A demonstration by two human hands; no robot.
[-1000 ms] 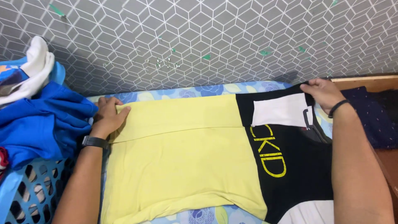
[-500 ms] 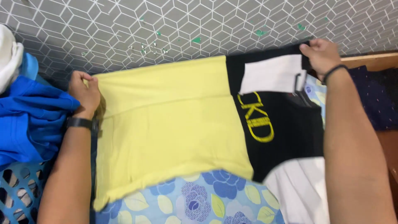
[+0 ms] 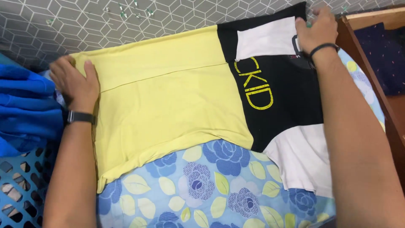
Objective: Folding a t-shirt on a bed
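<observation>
Stretching between left hand and right hand, shirt lies flat.

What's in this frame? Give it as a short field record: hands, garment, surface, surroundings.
left hand: left hand grips the hem end of the shirt, wristwatch on the wrist
right hand: right hand grips the collar end, black wristband on the wrist
garment: yellow, black and white T-shirt, far edge folded over, stretched between both hands
surface: blue floral bedsheet
left side: blue laundry basket with blue clothes on it
back: grey geometric-pattern wall
right side: wooden frame, dark dotted fabric
</observation>
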